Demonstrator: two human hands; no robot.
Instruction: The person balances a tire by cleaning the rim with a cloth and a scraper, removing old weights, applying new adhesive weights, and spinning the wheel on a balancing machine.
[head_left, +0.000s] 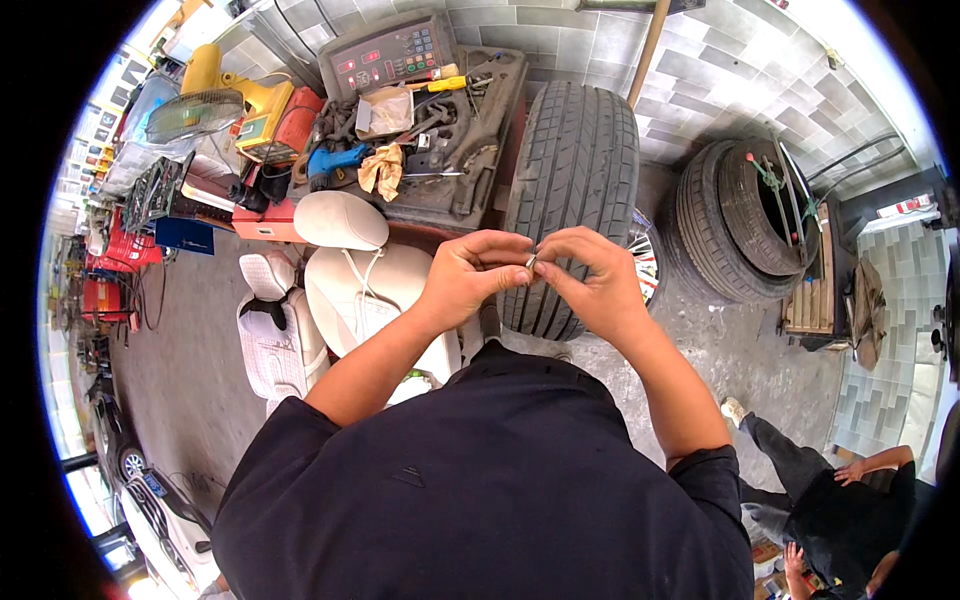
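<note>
My left hand [474, 272] and my right hand [596, 280] meet above the tread of a car tyre [572, 150]. Between the thumbs and fingertips of both is a small greyish piece [531, 260], too small to name. Both hands are closed in a pinch. The tyre stands upright beside a wheel balancing machine [480, 195], whose top carries tools and a keypad panel [390, 58]. Part of a wheel rim [645, 262] shows past my right hand.
White car seats [380, 290] stand to the left below the machine. Several stacked tyres [735, 225] lie at the right by the tiled wall. A yellow-handled screwdriver [446, 84], a blue tool [336, 160] and crumpled brown paper [381, 171] lie on the machine. Another person [850, 520] is at the lower right.
</note>
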